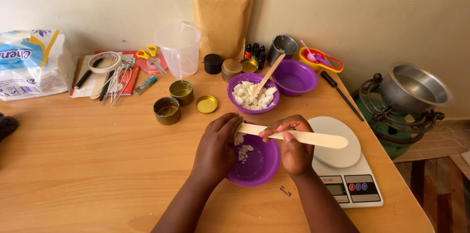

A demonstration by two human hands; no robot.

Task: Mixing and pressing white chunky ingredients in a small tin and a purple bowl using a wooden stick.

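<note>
My left hand wraps around a small gold tin, tipped on its side over a purple bowl. My right hand grips a flat wooden stick whose end reaches into the tin's mouth. White crumbly wax bits lie in the bowl under the tin. Behind it, a second purple bowl holds a heap of white wax chunks with another wooden stick standing in it.
A white digital scale sits right of my hands. Two open gold tins, a lid, an empty purple bowl, a clear measuring jug, a brown pouch, scissors and a gas burner with pot stand around.
</note>
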